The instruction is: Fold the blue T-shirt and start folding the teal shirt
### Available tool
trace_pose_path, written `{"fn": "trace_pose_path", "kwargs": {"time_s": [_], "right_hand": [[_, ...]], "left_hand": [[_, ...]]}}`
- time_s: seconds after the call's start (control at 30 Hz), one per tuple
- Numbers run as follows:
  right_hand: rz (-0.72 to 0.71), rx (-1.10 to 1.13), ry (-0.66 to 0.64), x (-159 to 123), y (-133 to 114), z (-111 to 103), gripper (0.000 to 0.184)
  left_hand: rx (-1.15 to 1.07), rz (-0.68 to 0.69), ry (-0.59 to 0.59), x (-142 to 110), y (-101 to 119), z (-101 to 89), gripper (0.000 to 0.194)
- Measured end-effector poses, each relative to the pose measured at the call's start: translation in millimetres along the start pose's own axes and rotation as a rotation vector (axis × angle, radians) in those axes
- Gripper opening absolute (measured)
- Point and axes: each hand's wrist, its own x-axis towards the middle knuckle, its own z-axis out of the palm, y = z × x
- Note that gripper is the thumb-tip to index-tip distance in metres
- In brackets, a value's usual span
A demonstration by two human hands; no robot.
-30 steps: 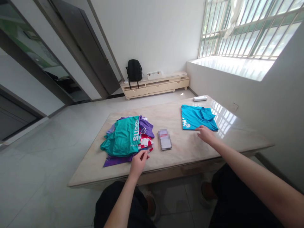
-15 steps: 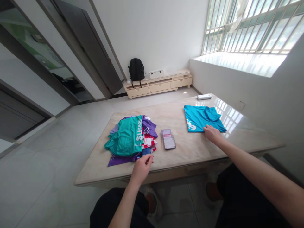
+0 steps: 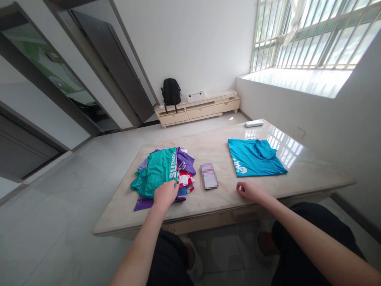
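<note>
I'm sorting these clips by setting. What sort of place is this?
Probably a room in a home: a stone-topped table, a low cabinet with a backpack against the wall, and a barred window.

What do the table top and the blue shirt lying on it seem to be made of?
Table top: probably polished stone, marble-like; pale, veined, and glossy enough to mirror the window bars. Blue shirt: soft, thin fabric, likely a knit; it folds and creases, matte with white print.
</note>
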Motion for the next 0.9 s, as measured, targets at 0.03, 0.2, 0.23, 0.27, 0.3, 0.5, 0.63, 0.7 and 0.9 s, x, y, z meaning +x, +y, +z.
{"fn": "trace_pose_path", "kwargs": {"time_s": [0.03, 0.2, 0.23, 0.27, 0.3, 0.5, 0.63, 0.7, 0.9], "right_hand": [[-0.056, 0.031, -0.034, 2, -7, 3, 0.03], [-0.196, 0.162, -0.092, 8, -26, 5, 0.022], [-0.204, 0.188, -0.097, 9, -26, 4, 0.022], [-0.209, 0.215, -0.105, 9, -25, 4, 0.024], [-0.211, 0.242, -0.115, 9, -24, 3, 0.026], [-0.187, 0.36, -0.139, 8, -12, 0, 0.033], [-0.161, 0.442, -0.132, 9, -11, 0, 0.033], [-0.144, 0.513, -0.144, 10, -15, 2, 0.031], [-0.155, 0.956, -0.332, -14, -48, 10, 0.049]], "left_hand": [[0.034, -0.018, -0.007, 12, -4, -2.4, 0.028], [0.105, -0.107, -0.095, 49, -23, 10.8, 0.03], [0.108, -0.127, -0.114, 52, -26, 15.4, 0.028], [0.107, -0.143, -0.127, 55, -27, 19.3, 0.026], [0.103, -0.155, -0.134, 57, -29, 22.1, 0.022], [0.032, -0.2, -0.043, 59, -29, 17.8, 0.027], [-0.038, -0.227, 0.224, 49, -16, -2.7, 0.031], [-0.099, -0.16, 0.384, 39, 1, -17.0, 0.029], [-0.307, 0.513, 0.51, -48, 105, -22.1, 0.048]]}}
